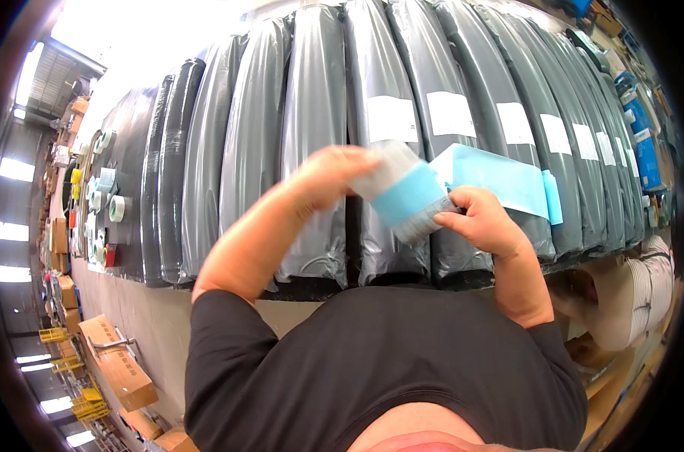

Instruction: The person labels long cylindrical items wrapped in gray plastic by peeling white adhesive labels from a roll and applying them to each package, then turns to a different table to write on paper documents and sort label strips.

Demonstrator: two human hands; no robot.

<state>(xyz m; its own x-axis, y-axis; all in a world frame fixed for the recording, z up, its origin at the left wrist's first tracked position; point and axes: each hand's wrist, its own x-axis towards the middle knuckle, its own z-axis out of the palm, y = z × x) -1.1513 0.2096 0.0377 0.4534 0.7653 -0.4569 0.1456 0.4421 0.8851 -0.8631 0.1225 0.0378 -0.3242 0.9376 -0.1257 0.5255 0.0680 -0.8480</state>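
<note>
Between my hands I hold a printed adhesive label (408, 194), pale grey with a blue band across it, blurred by motion. My left hand (330, 177) has its fingers closed at the label's upper left end. At its lower right end, my right hand (489, 220) pinches the edge between thumb and fingers. A light blue strip of backing paper (492, 178) stretches rightward beyond that hand, over the bags. Beneath are long grey plastic-wrapped packages (315, 135) lying side by side. Several carry a white label, such as this white label (391, 119).
Rolls of tape (117, 209) stand at the table's left end. Below them on the floor lies a cardboard box (120, 361). At the right, close to the table, is another person in a striped garment (643, 294). Blue boxes (647, 158) stand beyond the packages.
</note>
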